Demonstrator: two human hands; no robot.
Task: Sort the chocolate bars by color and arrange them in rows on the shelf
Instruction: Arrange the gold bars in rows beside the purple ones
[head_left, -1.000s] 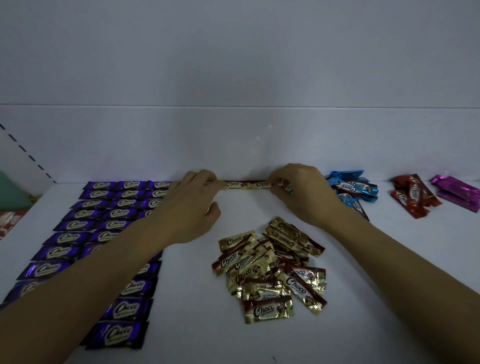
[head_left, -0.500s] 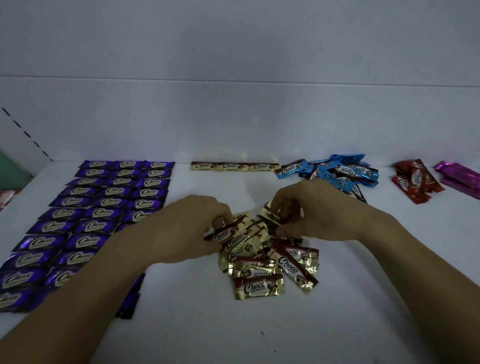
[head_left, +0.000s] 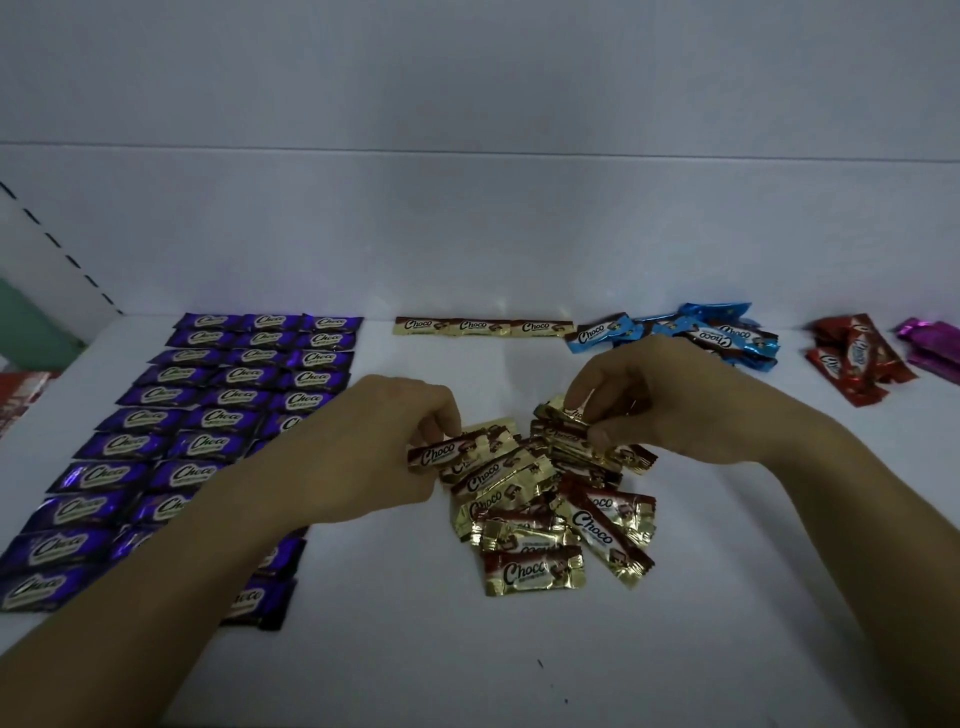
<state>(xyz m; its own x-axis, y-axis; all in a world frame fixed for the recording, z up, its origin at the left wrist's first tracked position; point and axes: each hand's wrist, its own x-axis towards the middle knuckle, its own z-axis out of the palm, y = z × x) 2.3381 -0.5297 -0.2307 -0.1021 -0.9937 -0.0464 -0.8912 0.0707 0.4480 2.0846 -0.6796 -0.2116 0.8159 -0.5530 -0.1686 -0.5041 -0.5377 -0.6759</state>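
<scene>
Pinching a gold bar (head_left: 449, 453) in the left hand (head_left: 363, 452) and a second bar (head_left: 563, 413) in the right hand (head_left: 670, 410), both atop the gold pile (head_left: 540, 519) on the shelf (head_left: 415, 665), presumably for lengthening the gold row (head_left: 483, 326) behind.

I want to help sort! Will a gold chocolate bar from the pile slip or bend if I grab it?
Probably slippery: the gold bars have shiny foil and overlap loosely, so neighbours may slide. Likely light: the left hand holds one by a fingertip pinch. It looks straight, so probably stiff.
</scene>
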